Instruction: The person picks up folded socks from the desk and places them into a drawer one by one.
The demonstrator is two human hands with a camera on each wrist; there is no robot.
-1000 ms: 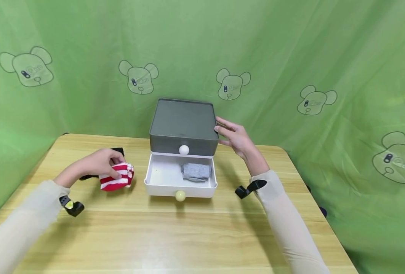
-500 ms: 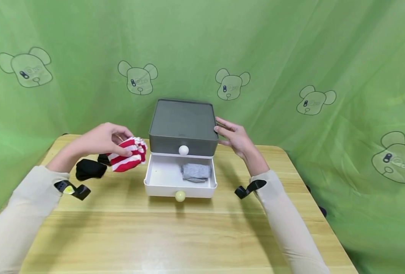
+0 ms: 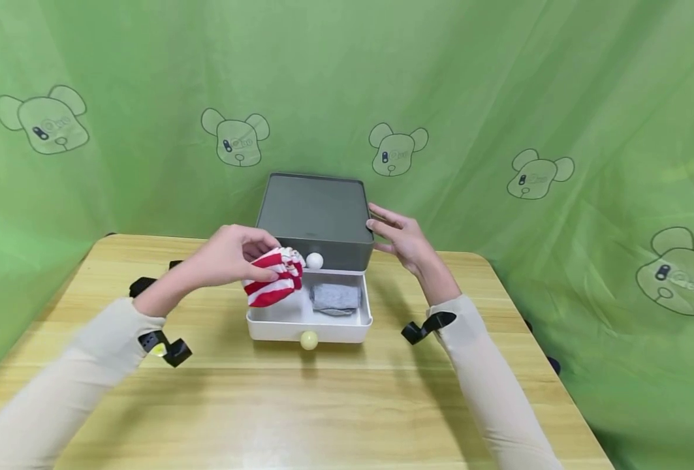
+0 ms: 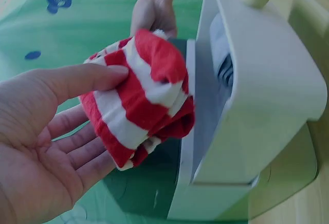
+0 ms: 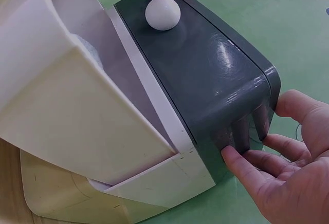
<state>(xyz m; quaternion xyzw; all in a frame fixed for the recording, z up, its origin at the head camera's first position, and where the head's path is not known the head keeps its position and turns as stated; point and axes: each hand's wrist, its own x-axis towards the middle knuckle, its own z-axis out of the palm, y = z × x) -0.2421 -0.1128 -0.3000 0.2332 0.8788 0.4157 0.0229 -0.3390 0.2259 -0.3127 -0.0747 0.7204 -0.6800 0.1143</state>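
Observation:
Folded red-and-white striped socks (image 3: 271,277) are pinched between the thumb and fingers of my left hand (image 3: 232,256). They hang over the left part of the pulled-out white drawer (image 3: 308,331), and the left wrist view shows the striped socks (image 4: 139,90) close up. Inside the drawer, on the right, lies a folded grey sock bundle (image 3: 336,297). My right hand (image 3: 402,238) touches the right side of the dark grey drawer box (image 3: 316,209); in the right wrist view its fingertips (image 5: 234,157) rest against that side wall.
Black folded fabric (image 3: 142,286) lies on the wooden table (image 3: 299,411), partly hidden behind my left forearm. A yellow knob (image 3: 309,340) sits on the white drawer's front and a white knob (image 3: 314,261) on the shut upper drawer. A green curtain (image 3: 323,78) stands behind.
My left hand has lifted the striped socks off the left side of the table and carried them right, over the drawer. The right hand stays against the box.

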